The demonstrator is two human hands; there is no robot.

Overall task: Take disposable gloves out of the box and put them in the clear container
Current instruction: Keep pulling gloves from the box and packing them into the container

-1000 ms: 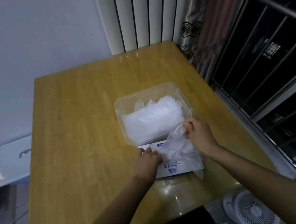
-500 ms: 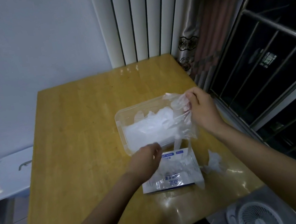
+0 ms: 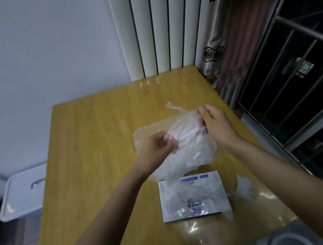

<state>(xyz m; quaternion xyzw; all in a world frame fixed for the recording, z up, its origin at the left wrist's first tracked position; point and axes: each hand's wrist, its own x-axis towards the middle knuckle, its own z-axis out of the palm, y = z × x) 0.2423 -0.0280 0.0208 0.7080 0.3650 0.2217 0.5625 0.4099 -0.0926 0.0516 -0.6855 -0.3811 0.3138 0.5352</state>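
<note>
A second ago my left hand (image 3: 156,150) was pressing down on the flat white cardboard box with blue print (image 3: 193,199) while my right hand (image 3: 217,124) tugged a thin translucent plastic glove (image 3: 190,141) from its opening. Since then the right hand has carried the glove off the box and over the clear plastic container (image 3: 138,135). The left hand has let go of the box and come up to meet it.

Now the fingers of both hands pinch the glove, the left at its near-left edge and the right at its far-right edge. The film hangs spread between them above the container. I judge this glove is out of the box and only needs lowering and releasing.

A crumpled clear glove (image 3: 244,188) has also come out and lies on the yellow wooden desk (image 3: 99,163) just right of the box. It will need collecting too. The box sits unheld, on my side of the container.

The box's large blue characters are upside down to me and too blurred to read. The small blue label strips along its far edge are just as illegible.
</note>
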